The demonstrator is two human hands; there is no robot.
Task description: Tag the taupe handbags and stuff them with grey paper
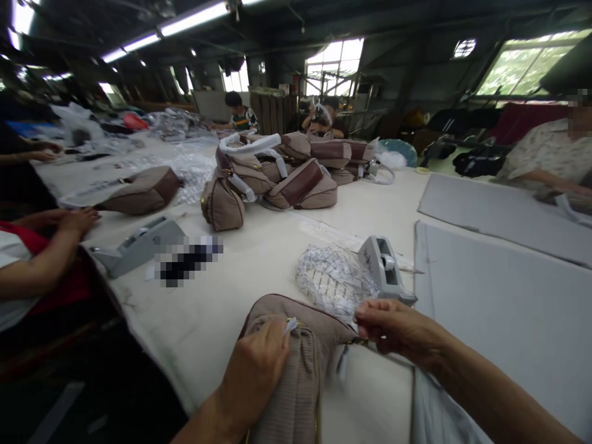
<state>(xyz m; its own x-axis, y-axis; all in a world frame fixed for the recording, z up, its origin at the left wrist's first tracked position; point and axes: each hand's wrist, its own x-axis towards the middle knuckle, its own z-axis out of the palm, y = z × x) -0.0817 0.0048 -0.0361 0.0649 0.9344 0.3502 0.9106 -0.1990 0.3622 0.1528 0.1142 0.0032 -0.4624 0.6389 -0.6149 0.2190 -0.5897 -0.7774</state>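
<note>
A taupe ribbed-fabric bag [303,370] with dark piping and gold zippers lies on the table right in front of me. My left hand [259,357] is closed on the upper part of the bag, its fingers curled inward beside a white-wrapped zipper pull [290,325]. Over the bag's right corner, my right hand [393,327] has thumb and fingers pinched together; what they hold, if anything, I cannot make out. A blurred grey-white strip [343,362] hangs just below that corner. Crumpled clear printed plastic [330,277] lies behind the bag, touching a grey tape dispenser [383,268].
Several finished-looking taupe and brown bags [296,166] are piled mid-table. Another tape dispenser [145,246] stands to the left, near a co-worker's hands [78,222]. Large grey boards [499,320] cover the right side. Other people sit or stand around the table.
</note>
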